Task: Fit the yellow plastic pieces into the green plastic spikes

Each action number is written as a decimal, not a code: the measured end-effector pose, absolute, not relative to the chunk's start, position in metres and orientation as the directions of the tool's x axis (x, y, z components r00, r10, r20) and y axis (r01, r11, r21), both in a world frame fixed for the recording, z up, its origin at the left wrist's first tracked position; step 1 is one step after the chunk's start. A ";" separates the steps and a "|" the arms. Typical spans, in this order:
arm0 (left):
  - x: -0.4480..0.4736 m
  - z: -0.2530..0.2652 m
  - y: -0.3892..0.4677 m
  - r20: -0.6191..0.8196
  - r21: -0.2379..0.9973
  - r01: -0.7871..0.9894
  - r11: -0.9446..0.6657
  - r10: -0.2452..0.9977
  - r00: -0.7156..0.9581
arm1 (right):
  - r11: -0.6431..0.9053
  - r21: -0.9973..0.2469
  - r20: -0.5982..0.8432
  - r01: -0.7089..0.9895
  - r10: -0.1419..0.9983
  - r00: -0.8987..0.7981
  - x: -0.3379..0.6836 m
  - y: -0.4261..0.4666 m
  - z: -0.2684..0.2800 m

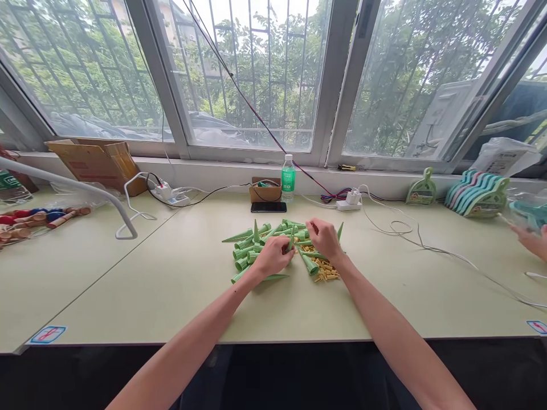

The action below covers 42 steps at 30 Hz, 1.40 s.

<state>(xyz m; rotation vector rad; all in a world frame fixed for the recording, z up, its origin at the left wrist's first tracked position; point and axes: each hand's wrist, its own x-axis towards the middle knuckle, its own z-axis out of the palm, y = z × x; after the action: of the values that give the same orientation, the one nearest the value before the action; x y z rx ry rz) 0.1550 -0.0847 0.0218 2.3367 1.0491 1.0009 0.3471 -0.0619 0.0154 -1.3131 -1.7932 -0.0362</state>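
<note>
Green plastic cones (242, 253) lie in a loose heap on the table, some on their sides and a few pointing up. My left hand (273, 256) is closed round one green cone (291, 240), whose tip points upward. Just to the right, my right hand (325, 238) is raised over the heap with its fingers pinched together. Whatever it may hold is too small or hidden to tell. Below that hand, small yellowish peg-like pieces (327, 271) are piled beside a green cone (310, 263) that lies with its wide end toward me.
A phone (268, 207), a small cardboard box (265, 191) and a water bottle (288, 179) stand behind the heap. White cables (421, 242) cross the right side. Another person's hand (532, 240) is at the far right, near stacked dustpan-like items (476, 193). A lamp arm (85, 188) reaches in from the left.
</note>
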 end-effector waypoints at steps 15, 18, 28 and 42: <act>0.154 0.022 -0.085 0.392 0.637 0.510 -0.578 0.812 0.432 | 0.450 -0.431 0.643 0.782 0.761 -0.084 0.348 -0.058 0.012; 0.154 0.023 -0.086 0.387 0.631 0.515 -0.580 0.811 0.439 | 0.465 -0.430 0.638 0.773 0.763 -0.104 0.348 -0.057 0.011; 0.151 0.032 -0.087 0.387 0.659 0.499 -0.562 0.823 0.416 | 0.514 -0.401 0.622 0.759 0.760 -0.186 0.347 -0.055 0.006; 0.149 0.035 -0.083 0.508 0.686 0.494 -0.534 0.838 0.200 | 0.484 -0.370 0.560 0.793 0.797 -0.225 0.344 -0.056 0.005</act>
<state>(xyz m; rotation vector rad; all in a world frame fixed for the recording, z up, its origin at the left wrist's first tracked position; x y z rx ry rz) 0.1495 -0.0832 0.0353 2.1092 1.2454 1.2663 0.3441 -0.0561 0.0053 -1.3089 -2.0179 0.0080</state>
